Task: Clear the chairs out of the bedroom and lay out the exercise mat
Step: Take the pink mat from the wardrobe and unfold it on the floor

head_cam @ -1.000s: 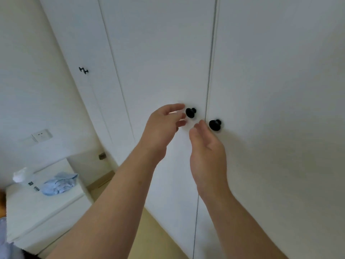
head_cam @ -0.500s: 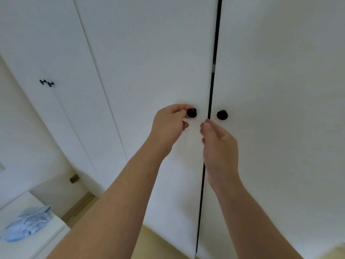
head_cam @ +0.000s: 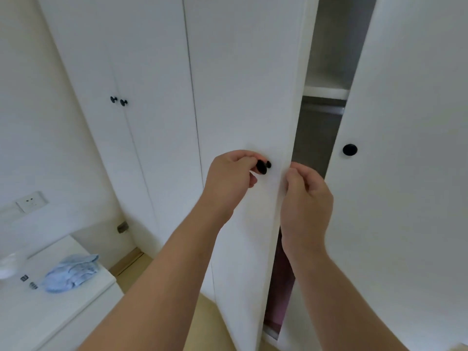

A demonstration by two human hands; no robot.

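I face a white wardrobe. My left hand (head_cam: 228, 178) pinches the black knob (head_cam: 263, 167) of the left door (head_cam: 243, 84), which stands partly swung out. The fingers of my right hand (head_cam: 306, 196) curl at that door's free edge, just right of the knob. The right door (head_cam: 405, 97) with its own black knob (head_cam: 350, 149) is closed. Through the gap I see a shelf (head_cam: 326, 91), a dim interior and something pink (head_cam: 281, 295) low down. No chair or mat is plainly visible.
At the lower left a white bedside cabinet (head_cam: 38, 312) carries a crumpled blue cloth (head_cam: 71, 272). A wall socket (head_cam: 31, 201) sits above it. Further left, more wardrobe doors carry a pair of black knobs (head_cam: 119, 101). Wooden floor shows below.
The left door has swung out toward me, widening the gap and showing the inside. My right hand has moved up to the door's edge and its fingers have curled.
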